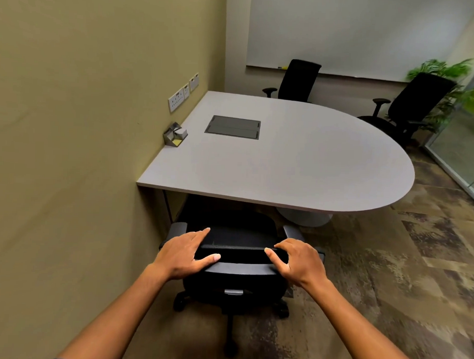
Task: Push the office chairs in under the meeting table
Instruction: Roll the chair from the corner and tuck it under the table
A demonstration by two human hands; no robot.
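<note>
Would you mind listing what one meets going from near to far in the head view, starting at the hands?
Left hand and right hand on the near chair → meeting table → floor box lid → far chair → whiteboard.

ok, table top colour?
Light grey table top, with a dark grey hatch; head view.

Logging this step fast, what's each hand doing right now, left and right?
Left hand: closed on the top edge of the near chair's backrest.
Right hand: closed on the same backrest edge.
</note>
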